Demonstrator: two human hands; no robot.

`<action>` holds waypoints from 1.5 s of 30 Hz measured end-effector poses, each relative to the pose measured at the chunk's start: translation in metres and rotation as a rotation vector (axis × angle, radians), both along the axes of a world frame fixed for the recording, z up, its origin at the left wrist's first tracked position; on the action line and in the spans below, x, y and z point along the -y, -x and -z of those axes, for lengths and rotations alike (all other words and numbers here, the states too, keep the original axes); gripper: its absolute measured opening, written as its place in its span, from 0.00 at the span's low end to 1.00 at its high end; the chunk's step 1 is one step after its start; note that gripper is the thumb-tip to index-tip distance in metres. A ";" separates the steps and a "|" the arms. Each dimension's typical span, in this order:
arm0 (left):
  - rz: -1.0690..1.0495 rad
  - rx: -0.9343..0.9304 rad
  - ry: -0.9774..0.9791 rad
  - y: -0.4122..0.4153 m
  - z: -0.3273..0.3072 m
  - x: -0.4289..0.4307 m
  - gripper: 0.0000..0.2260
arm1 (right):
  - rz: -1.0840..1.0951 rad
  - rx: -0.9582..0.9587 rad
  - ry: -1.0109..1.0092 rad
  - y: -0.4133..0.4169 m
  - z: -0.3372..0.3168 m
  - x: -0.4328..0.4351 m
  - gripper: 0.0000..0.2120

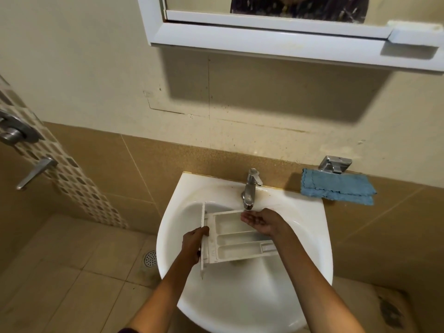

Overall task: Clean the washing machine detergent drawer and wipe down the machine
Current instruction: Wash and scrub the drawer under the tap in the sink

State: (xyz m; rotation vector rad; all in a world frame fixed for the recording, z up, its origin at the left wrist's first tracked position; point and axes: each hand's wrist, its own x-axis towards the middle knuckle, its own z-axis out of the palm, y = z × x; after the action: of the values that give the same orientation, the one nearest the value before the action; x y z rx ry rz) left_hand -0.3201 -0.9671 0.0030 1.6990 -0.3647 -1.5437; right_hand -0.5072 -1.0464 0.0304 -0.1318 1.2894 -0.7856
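The white detergent drawer (236,237) lies across the bowl of the white sink (240,296), its several compartments facing up and its front panel to the left. My left hand (193,243) grips that front panel. My right hand (260,221) is cupped palm-up over the drawer's far right corner, just under the spout of the chrome tap (250,188). Its fingers are apart and hold nothing. I cannot tell whether water is running.
A folded blue cloth (337,186) rests on the ledge right of the tap, under a chrome wall fitting (335,163). A white-framed mirror cabinet (276,30) hangs above. A floor drain (150,258) and shower handles (16,134) are to the left.
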 end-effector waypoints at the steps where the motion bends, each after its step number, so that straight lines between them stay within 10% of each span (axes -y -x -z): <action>1: -0.006 -0.012 -0.014 -0.001 0.001 0.000 0.01 | 0.034 0.043 -0.005 -0.002 0.000 0.000 0.17; 9: 0.002 -0.080 -0.059 -0.004 0.007 -0.005 0.04 | 0.305 0.227 -0.061 -0.014 0.005 0.008 0.17; 14: 0.085 -0.091 -0.044 -0.004 0.006 -0.003 0.13 | 0.070 0.182 -0.033 -0.019 0.003 -0.010 0.13; 24: 0.135 -0.052 -0.032 0.002 -0.001 -0.002 0.08 | -0.722 -0.635 0.395 -0.067 -0.040 0.014 0.14; 32: 0.130 0.078 0.071 -0.005 -0.020 -0.002 0.04 | -0.456 -1.495 0.601 -0.026 -0.054 0.032 0.17; 39: 0.163 0.250 0.145 -0.011 -0.031 0.005 0.12 | -0.819 -1.655 0.451 -0.023 -0.055 0.035 0.12; 45: 0.230 0.430 0.138 -0.011 -0.043 0.009 0.43 | -0.825 -1.700 0.423 -0.029 -0.058 0.037 0.10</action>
State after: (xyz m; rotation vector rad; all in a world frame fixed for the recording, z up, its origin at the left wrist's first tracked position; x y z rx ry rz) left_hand -0.3090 -0.9765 0.0460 1.9235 -0.8937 -1.2619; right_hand -0.4781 -1.0836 0.0888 -1.8521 2.2773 -0.0271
